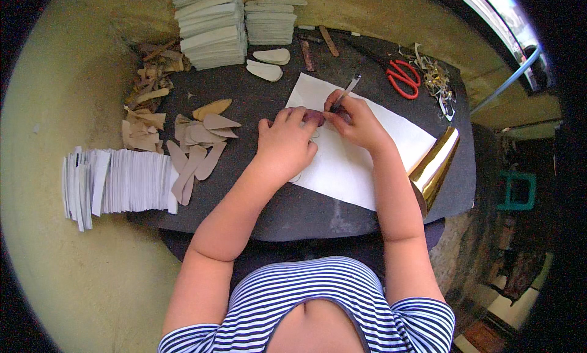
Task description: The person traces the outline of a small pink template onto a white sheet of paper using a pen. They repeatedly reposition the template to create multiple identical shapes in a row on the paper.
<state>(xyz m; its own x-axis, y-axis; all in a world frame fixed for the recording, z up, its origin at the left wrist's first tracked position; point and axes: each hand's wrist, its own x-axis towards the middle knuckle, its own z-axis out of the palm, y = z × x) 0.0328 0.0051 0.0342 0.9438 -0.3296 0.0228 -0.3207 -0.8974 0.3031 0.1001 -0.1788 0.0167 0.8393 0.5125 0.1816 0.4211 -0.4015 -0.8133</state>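
A large white sheet (361,176) lies aslant on the dark tabletop (257,206). On its left part, the fingertips of my left hand (285,143) hold down a small, dark purplish flat piece (314,117), mostly hidden beneath them. My right hand (361,124) pinches a clear-barrelled pen (348,89), its lower end close to the right edge of that piece. Faint curved outlines (315,133) show on the sheet beside my left hand. The pen's tip is hidden by my fingers.
Stacked white insole-shaped pieces (211,29) stand at the back left, with a row of them (131,182) nearer. Beige cut pieces (195,139) lie loose between. Red-handled scissors (403,79) and scraps (437,78) sit back right; a gold roll (435,169) touches the sheet's right edge.
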